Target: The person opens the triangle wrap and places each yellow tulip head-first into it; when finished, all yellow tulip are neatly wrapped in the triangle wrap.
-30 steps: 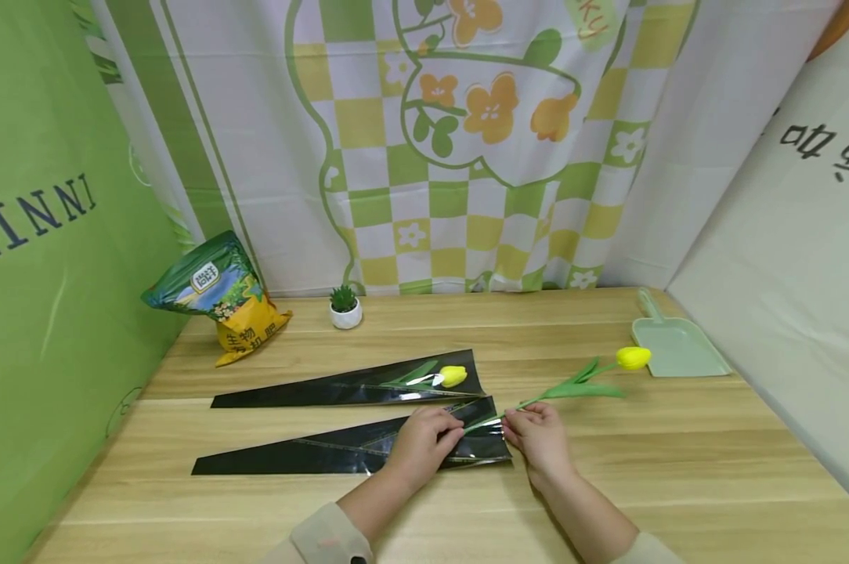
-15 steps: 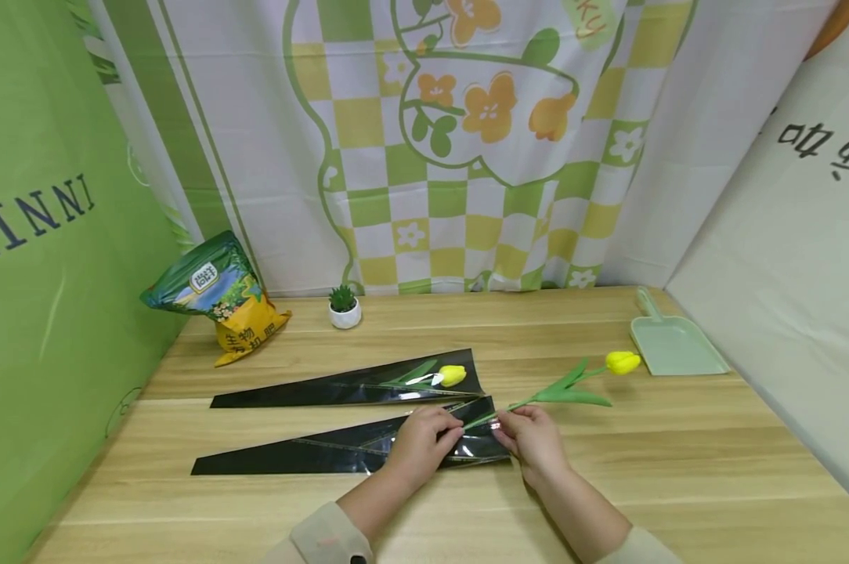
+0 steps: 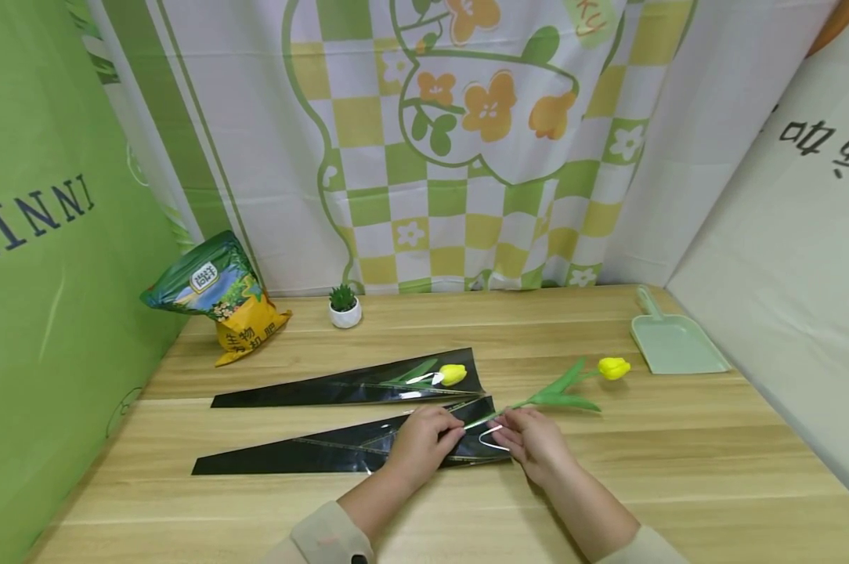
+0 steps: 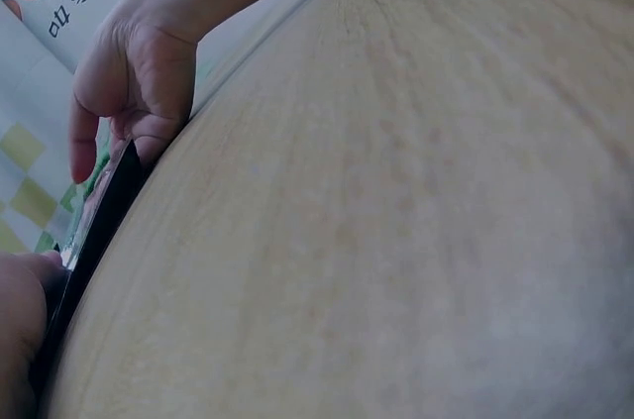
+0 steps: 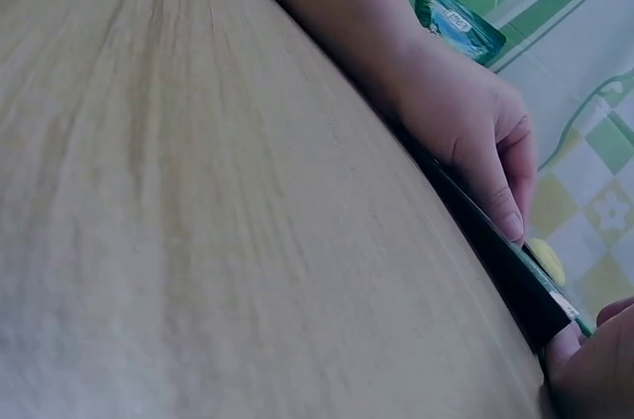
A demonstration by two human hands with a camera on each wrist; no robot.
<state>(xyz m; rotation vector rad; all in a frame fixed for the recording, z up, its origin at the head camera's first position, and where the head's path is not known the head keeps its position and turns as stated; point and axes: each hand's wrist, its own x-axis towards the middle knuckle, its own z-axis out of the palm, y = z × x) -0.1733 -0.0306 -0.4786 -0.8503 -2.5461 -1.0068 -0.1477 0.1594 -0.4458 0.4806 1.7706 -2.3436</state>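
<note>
A yellow tulip (image 3: pixel 613 369) with green leaves slants leftward, its stem running down to a black flower sleeve (image 3: pixel 276 458) with a clear front. My right hand (image 3: pixel 540 448) pinches the stem at the sleeve's wide mouth, its fingers close to the glinting film edge. My left hand (image 3: pixel 420 442) lies over the sleeve and pinches near its mouth, where the stem's end goes out of sight at the fingertips. Behind lies a second black sleeve (image 3: pixel 290 392) with another yellow tulip (image 3: pixel 453 374) inside it. In the right wrist view, the left thumb (image 5: pixel 503 216) meets the sleeve's upper side.
A green and yellow bag (image 3: pixel 220 301) stands at the table's back left. Beside it is a small potted succulent (image 3: pixel 345 307). A pale green dustpan (image 3: pixel 678 346) lies at the back right. A patterned curtain (image 3: pixel 467 196) hangs behind the wooden table (image 3: pixel 678 470).
The tulip has slid left and slightly down toward the sleeve, with my right hand shifting a little left. My left hand and the second sleeve have stayed put.
</note>
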